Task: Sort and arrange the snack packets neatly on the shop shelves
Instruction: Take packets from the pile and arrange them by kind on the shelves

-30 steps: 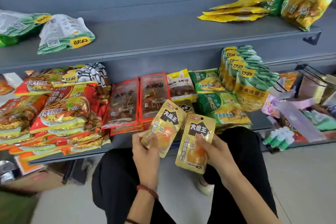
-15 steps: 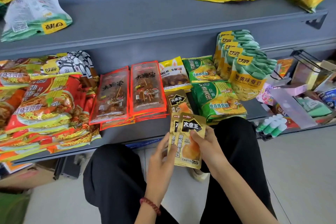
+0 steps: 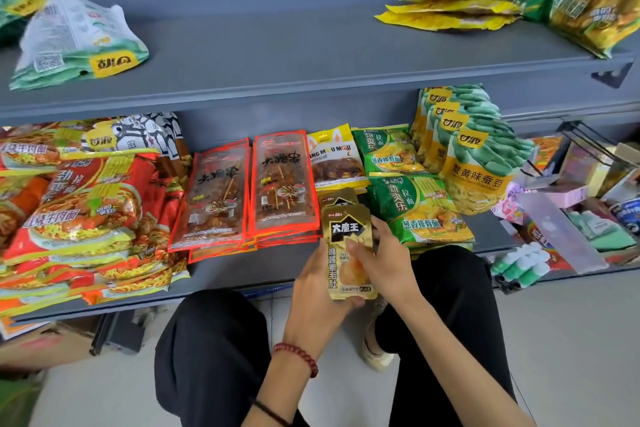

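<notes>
- The lower shelf (image 3: 242, 274) ran just behind the hands. Red skewer packets (image 3: 284, 180) lay at 11 o'clock of the held stack and green noodle packets (image 3: 419, 211) at 2 o'clock.
- A loose gold packet (image 3: 337, 196) lay on the shelf at 12 o'clock, partly hidden by the held ones.
- The gold snack packets (image 3: 348, 253) were held upright above the lap, overlapped; they were glossy, with a black label and white characters.
- The left hand (image 3: 318, 291) gripped them from behind, fingers curled under the bottom edge.
- The right hand (image 3: 384, 260) pinched their right side, thumb on the front.

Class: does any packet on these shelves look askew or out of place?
On the upper grey shelf, the white and green plastic packet lies tilted, logo upside down; the flat yellow packets are fanned unevenly.
</notes>
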